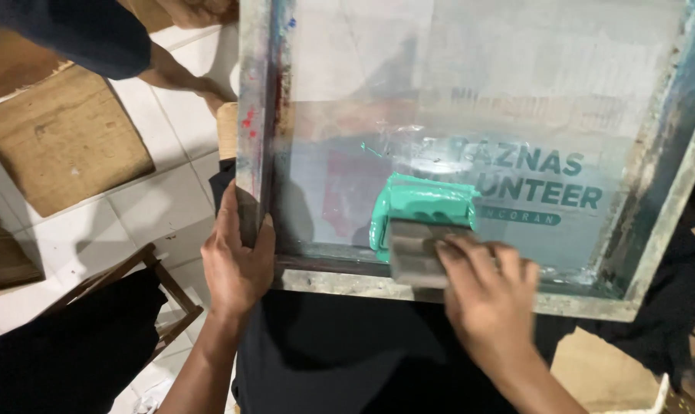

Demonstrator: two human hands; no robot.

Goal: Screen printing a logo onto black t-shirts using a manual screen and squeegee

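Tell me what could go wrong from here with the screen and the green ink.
1. The left hand holds the frame only at one side; it might shift under the stroke and smear the print.
2. The ink is heaped at the squeegee under the right hand; it could spill past the blade ends.
3. Dark cloth lies right below the frame; drips may stain it.

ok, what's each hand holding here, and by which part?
Left hand grips the printing screen frame near its lower-left corner, fingers wrapped over the side rail. Right hand holds the squeegee by its top edge, blade in the green ink.
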